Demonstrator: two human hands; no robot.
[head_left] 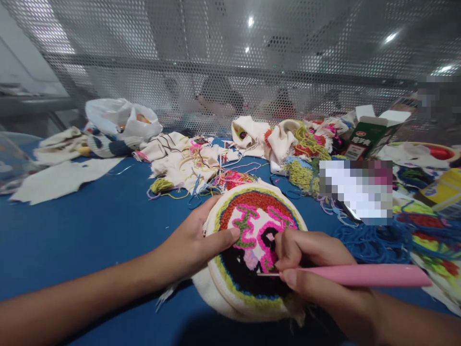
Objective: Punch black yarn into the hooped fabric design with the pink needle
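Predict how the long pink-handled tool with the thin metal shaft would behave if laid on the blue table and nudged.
The long pink-handled tool may slide or roll, as its handle looks smooth and rounded. Its weight probably sits towards the handle, much thicker than the thin metal shaft. That straight shaft looks stiff rather than floppy.

A perforated grey screen (137, 62) rises behind the blue table (72, 230). Toward the far left sits a crumpled white plastic bag (120, 115) (something orange shows inside), with a flat pale cloth (65, 180) lying nearer. On the right stands a green box (369, 137), white flaps open, and nearer lies a yellow packet (444, 190)
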